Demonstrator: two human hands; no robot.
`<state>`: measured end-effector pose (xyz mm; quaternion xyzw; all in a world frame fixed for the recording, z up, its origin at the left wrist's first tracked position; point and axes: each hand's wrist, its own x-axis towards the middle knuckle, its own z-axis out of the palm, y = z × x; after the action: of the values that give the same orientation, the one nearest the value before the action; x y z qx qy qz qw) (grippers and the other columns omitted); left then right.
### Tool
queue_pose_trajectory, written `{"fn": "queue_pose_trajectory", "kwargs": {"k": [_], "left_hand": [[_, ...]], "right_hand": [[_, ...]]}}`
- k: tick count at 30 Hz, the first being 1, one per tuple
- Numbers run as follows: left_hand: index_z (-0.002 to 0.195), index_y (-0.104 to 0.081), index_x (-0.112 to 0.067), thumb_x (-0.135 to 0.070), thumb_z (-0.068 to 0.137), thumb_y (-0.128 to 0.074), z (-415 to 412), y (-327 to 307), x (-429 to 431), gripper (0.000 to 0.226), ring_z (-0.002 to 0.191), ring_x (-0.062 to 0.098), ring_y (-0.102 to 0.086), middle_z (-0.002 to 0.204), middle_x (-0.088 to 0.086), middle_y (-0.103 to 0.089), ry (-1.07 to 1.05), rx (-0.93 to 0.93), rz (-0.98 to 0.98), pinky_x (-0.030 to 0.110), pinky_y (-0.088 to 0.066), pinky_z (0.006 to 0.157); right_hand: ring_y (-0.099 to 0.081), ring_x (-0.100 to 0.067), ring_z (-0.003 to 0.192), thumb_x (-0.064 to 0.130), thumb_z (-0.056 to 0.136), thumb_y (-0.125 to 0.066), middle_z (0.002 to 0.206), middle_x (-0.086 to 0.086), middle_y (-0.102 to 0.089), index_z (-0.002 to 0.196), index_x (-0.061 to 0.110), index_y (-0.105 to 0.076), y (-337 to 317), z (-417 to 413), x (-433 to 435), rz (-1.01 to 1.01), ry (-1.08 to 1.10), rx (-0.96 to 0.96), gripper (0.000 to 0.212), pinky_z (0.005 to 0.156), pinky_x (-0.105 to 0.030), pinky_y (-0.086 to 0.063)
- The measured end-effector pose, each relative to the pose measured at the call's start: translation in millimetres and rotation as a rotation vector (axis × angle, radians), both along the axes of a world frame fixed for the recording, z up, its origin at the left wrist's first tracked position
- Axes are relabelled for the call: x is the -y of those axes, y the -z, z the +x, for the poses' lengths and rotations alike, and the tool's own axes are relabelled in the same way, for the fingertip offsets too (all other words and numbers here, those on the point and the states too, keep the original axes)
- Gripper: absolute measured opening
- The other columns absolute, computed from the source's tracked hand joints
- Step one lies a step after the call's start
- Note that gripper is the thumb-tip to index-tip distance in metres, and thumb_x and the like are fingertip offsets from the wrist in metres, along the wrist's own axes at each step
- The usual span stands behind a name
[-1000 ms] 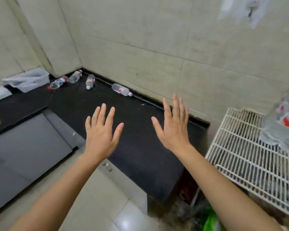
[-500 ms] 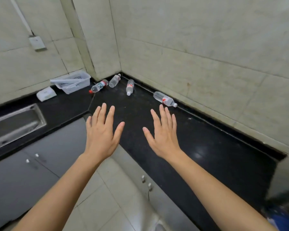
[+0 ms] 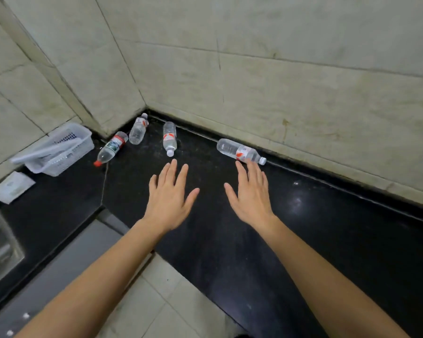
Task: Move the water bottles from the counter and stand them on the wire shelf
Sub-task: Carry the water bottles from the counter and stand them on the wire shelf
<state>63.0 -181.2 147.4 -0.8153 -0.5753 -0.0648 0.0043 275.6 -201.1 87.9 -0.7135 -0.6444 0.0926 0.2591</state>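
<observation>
Fingertips [image 3: 250, 167] partly masking rightmost bottle [image 3: 239, 151]

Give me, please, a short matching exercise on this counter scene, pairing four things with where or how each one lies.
Things:
1. red-capped bottle
2. white basket
3. rightmost bottle
4. right hand

Places or states:
A. lying along the foot of the right wall, cap pointing right
B. open and empty, fingers spread above the black counter
C. lying just right of the basket, cap toward the camera
D. on the counter's left stretch against the left wall

Pairs: 1-C, 2-D, 3-A, 4-B
</observation>
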Motion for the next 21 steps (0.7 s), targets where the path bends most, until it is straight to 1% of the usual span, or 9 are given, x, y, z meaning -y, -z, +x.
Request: {"fn": "queue_pose_trajectory", "kwargs": {"k": [4,6,9,14,16,18,19,21], "left_hand": [[0.160,-0.022,-0.014,-0.053,0.103,-0.040,3.5,14.3,-72.0,0.071,0.156,0.031,-0.011,0.168,0.015,-0.014,0.039,-0.019,-0.086,0.054,-0.018,0.122],[0.160,-0.023,-0.014,-0.052,0.103,-0.041,1.8,31.2,-100.8,0.071,0.156,0.031,-0.011,0.168,0.016,-0.015,0.064,-0.024,-0.115,0.054,-0.019,0.122],[0.160,-0.024,-0.013,-0.052,0.102,-0.042,-5.2,67.1,-145.9,0.072,0.156,0.032,-0.009,0.168,0.016,-0.014,0.083,-0.046,-0.194,0.055,-0.019,0.122],[0.160,-0.022,-0.013,-0.053,0.102,-0.044,-13.7,113.0,-225.5,0.074,0.157,0.033,-0.003,0.169,0.017,-0.011,0.107,-0.024,-0.345,0.057,-0.015,0.122],[0.160,-0.019,-0.014,-0.048,0.100,-0.049,-19.7,125.9,-265.3,0.075,0.157,0.032,0.000,0.169,0.017,-0.007,0.172,-0.088,-0.372,0.059,-0.013,0.123],[0.161,-0.018,-0.015,-0.043,0.097,-0.055,-25.7,138.1,-315.7,0.079,0.156,0.032,0.002,0.169,0.017,-0.004,0.230,-0.186,-0.364,0.062,-0.011,0.122],[0.160,-0.020,-0.015,-0.040,0.094,-0.058,-29.1,143.7,-341.8,0.080,0.156,0.033,0.002,0.169,0.017,-0.004,0.245,-0.223,-0.350,0.063,-0.010,0.121],[0.154,-0.032,-0.013,-0.030,0.088,-0.066,-39.0,154.1,-394.6,0.076,0.155,0.037,0.000,0.167,0.020,-0.007,0.270,-0.272,-0.309,0.067,-0.008,0.118]], "right_hand": [[-0.019,-0.033,0.153,0.044,0.103,-0.049,0.168,-0.015,-0.016,0.161,0.012,-0.019,11.2,18.7,-48.8,-0.210,0.075,-0.133,0.072,0.120,-0.050,-0.029],[-0.020,-0.033,0.153,0.044,0.103,-0.050,0.167,-0.015,-0.016,0.161,0.012,-0.017,23.1,27.8,-66.3,-0.288,0.104,-0.171,0.073,0.117,-0.051,-0.033],[-0.021,-0.035,0.152,0.043,0.102,-0.052,0.167,-0.018,-0.017,0.160,0.011,-0.018,47.3,37.1,-88.1,-0.353,0.176,-0.163,0.075,0.117,-0.050,-0.033],[-0.018,-0.035,0.153,0.042,0.101,-0.055,0.168,-0.014,-0.011,0.161,0.015,-0.015,68.4,31.1,-126.1,-0.465,0.289,-0.240,0.077,0.116,-0.051,-0.032],[-0.021,-0.035,0.152,0.040,0.101,-0.058,0.168,-0.014,-0.013,0.160,0.015,-0.016,70.4,23.2,-149.9,-0.487,0.306,-0.233,0.077,0.116,-0.050,-0.033],[-0.023,-0.036,0.150,0.037,0.100,-0.059,0.166,-0.015,-0.017,0.159,0.015,-0.020,73.4,14.9,-182.0,-0.465,0.331,-0.216,0.073,0.116,-0.050,-0.035],[-0.023,-0.037,0.150,0.036,0.101,-0.058,0.166,-0.016,-0.018,0.159,0.016,-0.023,76.7,11.2,-200.7,-0.448,0.345,-0.190,0.071,0.117,-0.051,-0.034],[-0.017,-0.041,0.152,0.034,0.101,-0.056,0.167,-0.017,-0.017,0.160,0.017,-0.023,86.4,3.9,-241.0,-0.444,0.370,-0.080,0.069,0.119,-0.054,-0.029]]}}
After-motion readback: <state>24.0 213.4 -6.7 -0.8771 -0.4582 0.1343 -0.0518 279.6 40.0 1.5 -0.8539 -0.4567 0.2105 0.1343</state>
